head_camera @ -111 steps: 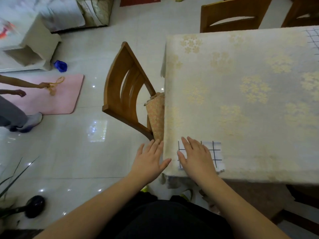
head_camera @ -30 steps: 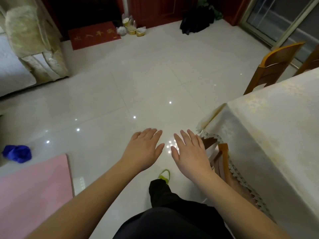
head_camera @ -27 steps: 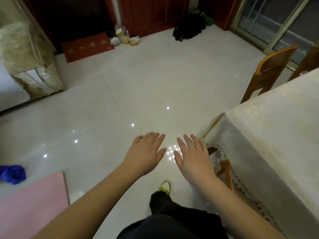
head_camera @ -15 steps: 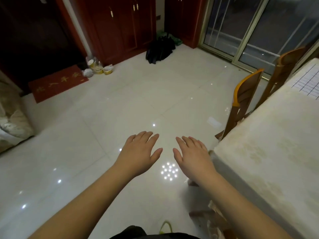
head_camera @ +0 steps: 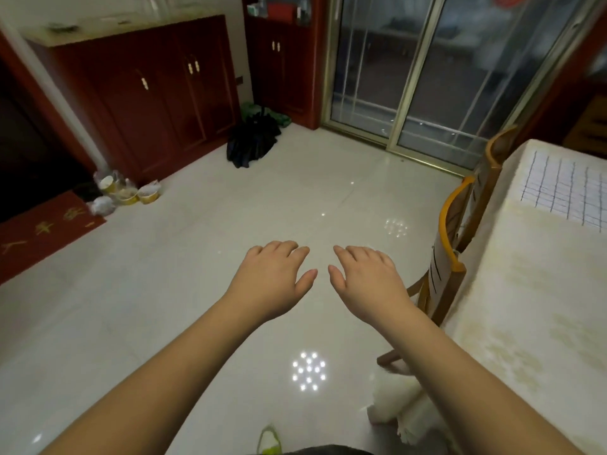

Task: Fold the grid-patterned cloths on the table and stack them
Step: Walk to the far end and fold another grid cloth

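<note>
Here, going from the left, a red doormat (head_camera: 42,229) with gold characters lies on the pale tiled floor (head_camera: 184,257), and just beyond its far corner sit some paper bowls (head_camera: 131,193) beside crumpled plastic bags. Behind them runs a dark red cabinet (head_camera: 154,93) with brass handles, and a black bag (head_camera: 251,139) is slumped on the floor near its right end. Sliding glass doors (head_camera: 427,70) fill the far wall to the right of that.

Both bare arms reach forward over the floor, palms down. The left hand (head_camera: 274,279) is released, its fingers loosely bent downward, grasping nothing. The right hand (head_camera: 368,277), just beside it but apart, is likewise slack, its grip empty.

Further right, two wooden chairs (head_camera: 455,244) are tucked against the worktop (head_camera: 525,323), which is draped in a cream tablecloth with a faint floral pattern. A white grid-patterned cloth (head_camera: 565,190) lies spread flat on the far part of the worktop, at the right edge of the view, well apart from both hands.
</note>
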